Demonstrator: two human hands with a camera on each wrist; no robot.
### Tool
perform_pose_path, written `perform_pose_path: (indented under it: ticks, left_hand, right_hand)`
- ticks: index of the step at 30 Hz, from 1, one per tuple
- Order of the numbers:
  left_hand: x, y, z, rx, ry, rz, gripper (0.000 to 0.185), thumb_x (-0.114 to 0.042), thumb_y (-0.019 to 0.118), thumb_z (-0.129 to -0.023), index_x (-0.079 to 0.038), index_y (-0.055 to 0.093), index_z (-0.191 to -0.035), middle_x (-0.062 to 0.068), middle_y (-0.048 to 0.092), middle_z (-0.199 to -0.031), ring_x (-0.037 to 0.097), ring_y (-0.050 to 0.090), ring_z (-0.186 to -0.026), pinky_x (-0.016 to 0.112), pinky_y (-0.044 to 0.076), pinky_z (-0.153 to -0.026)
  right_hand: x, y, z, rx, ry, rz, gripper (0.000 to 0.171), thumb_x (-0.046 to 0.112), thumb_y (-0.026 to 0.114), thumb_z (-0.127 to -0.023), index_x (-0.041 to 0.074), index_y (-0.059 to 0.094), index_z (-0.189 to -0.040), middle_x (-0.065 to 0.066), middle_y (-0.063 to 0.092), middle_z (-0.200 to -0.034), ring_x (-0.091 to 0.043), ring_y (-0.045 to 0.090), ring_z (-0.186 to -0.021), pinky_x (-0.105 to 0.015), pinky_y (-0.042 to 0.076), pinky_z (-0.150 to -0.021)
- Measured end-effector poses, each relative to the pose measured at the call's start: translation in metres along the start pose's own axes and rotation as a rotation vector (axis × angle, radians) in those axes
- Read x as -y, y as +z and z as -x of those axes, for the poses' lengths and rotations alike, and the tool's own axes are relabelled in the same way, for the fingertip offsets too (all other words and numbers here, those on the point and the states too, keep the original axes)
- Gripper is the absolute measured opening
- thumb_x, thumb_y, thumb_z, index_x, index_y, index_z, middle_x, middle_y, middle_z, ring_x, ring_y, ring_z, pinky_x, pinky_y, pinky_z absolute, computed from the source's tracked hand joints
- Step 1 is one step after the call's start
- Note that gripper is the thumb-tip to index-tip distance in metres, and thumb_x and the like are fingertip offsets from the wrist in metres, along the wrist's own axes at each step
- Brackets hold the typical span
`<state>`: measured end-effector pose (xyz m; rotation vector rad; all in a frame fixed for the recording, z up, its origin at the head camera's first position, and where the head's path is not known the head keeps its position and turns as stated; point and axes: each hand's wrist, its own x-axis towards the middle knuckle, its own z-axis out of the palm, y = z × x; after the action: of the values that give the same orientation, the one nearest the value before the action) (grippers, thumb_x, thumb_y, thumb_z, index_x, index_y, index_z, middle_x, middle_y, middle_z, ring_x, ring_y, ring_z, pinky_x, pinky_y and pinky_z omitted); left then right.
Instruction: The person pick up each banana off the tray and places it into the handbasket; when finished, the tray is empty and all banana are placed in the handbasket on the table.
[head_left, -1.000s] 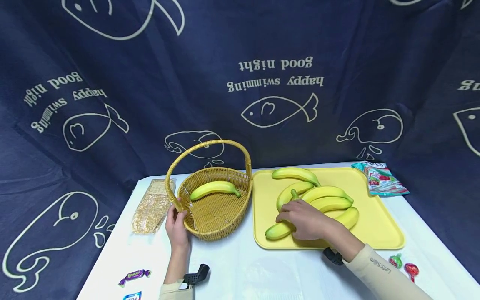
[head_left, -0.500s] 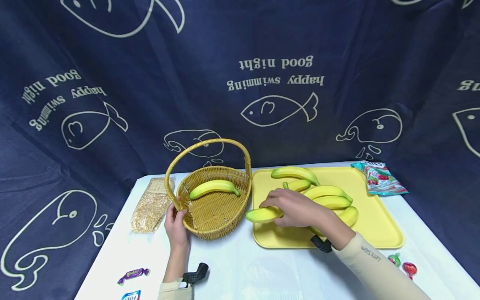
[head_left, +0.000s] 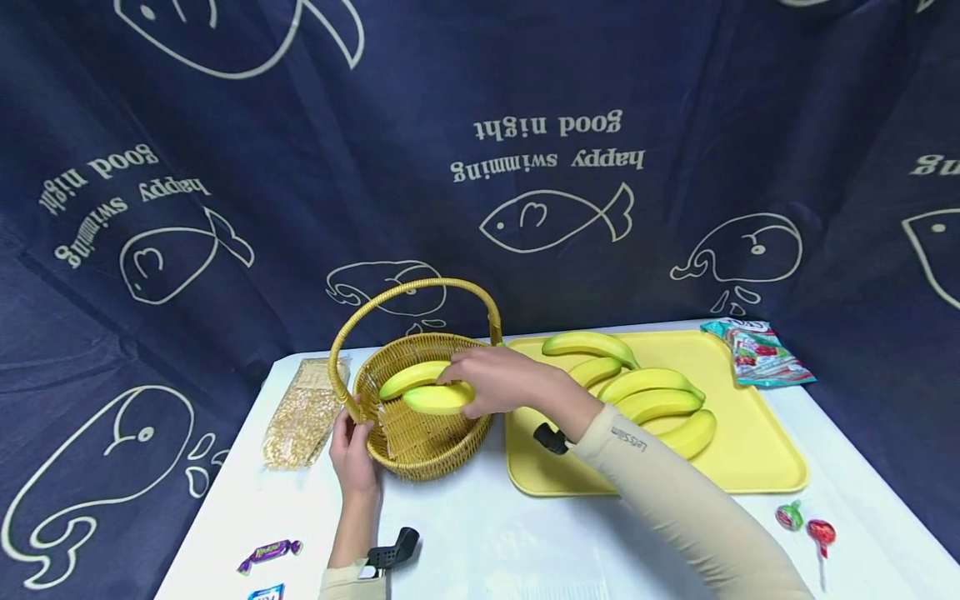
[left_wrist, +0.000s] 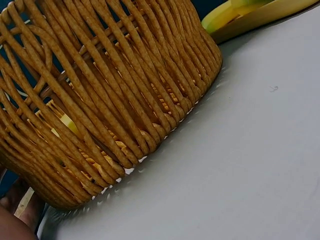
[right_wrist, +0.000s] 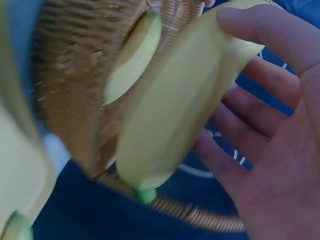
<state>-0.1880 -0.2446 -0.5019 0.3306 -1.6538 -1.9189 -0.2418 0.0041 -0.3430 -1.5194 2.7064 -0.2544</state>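
My right hand (head_left: 491, 382) grips a yellow banana (head_left: 438, 398) and holds it over the inside of the wicker basket (head_left: 420, 454), just above a second banana (head_left: 408, 377) that lies in it. In the right wrist view the held banana (right_wrist: 180, 110) fills the middle, my fingers (right_wrist: 280, 35) curled round it, the basket's banana (right_wrist: 132, 57) behind. My left hand (head_left: 352, 446) holds the basket's near-left rim. The left wrist view shows the basket wall (left_wrist: 110, 100) close up. Several more bananas (head_left: 648, 396) lie on the yellow tray (head_left: 757, 467).
A clear packet of snacks (head_left: 306, 412) lies left of the basket. A green and red packet (head_left: 756, 354) sits beyond the tray's far right corner. Two lollipops (head_left: 806, 525) lie at the front right, wrapped sweets (head_left: 268, 550) at the front left. A dark printed cloth hangs behind the white table.
My right hand lifted a banana off the tray and carried it left, from the tray's edge to over the basket. The left hand stayed on the basket's rim.
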Motion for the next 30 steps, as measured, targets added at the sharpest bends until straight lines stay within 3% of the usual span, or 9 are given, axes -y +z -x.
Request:
perform_pose_path:
  ticks: [3,6,14,22,30]
  left_hand:
    - [0.0,-0.001,0.001,0.001,0.01,0.002,0.045,0.0,0.051,-0.087,-0.009,0.058,-0.13,0.009,0.053,-0.132,0.023,0.048,-0.121,0.023,0.039,-0.093]
    - [0.001,-0.001,0.004,0.022,0.008,-0.009,0.045,0.0,0.05,-0.089,-0.01,0.056,-0.133,0.007,0.052,-0.134,0.021,0.046,-0.123,0.022,0.038,-0.095]
    - [-0.008,-0.002,0.011,0.044,0.006,-0.025,0.046,0.001,0.048,-0.089,-0.005,0.053,-0.135,0.01,0.05,-0.137,0.021,0.045,-0.124,0.02,0.039,-0.093]
    - [-0.021,0.002,0.019,0.069,-0.009,0.007,0.047,0.002,0.048,-0.09,0.001,0.048,-0.136,0.017,0.045,-0.14,0.032,0.039,-0.13,0.017,0.04,-0.092]
    - [0.002,0.0,0.002,0.027,0.012,0.019,0.044,0.001,0.05,-0.089,-0.008,0.055,-0.132,0.008,0.051,-0.136,0.022,0.044,-0.126,0.02,0.038,-0.094]
  right_hand:
    - [0.008,-0.001,-0.024,0.044,-0.016,0.004,0.048,0.029,0.078,-0.076,0.021,0.066,-0.122,0.009,0.06,-0.1,-0.009,0.053,-0.084,-0.028,0.045,-0.072]
    - [0.017,-0.001,-0.046,0.118,0.006,0.0,0.045,0.027,0.081,-0.073,0.019,0.069,-0.116,0.01,0.06,-0.088,-0.01,0.052,-0.074,-0.027,0.044,-0.066]
    - [0.033,0.015,-0.093,0.373,0.118,-0.043,0.018,0.019,0.083,-0.071,0.017,0.069,-0.082,0.007,0.057,-0.071,-0.011,0.048,-0.065,-0.026,0.043,-0.058]
    - [0.037,0.032,-0.105,0.539,0.271,-0.004,0.026,0.023,0.084,-0.07,0.017,0.063,-0.081,0.005,0.053,-0.076,-0.013,0.051,-0.07,-0.029,0.047,-0.061]
    - [0.034,0.049,-0.109,0.652,0.297,-0.056,0.03,0.024,0.089,-0.066,0.016,0.061,-0.071,0.004,0.045,-0.059,-0.01,0.042,-0.054,-0.027,0.037,-0.051]
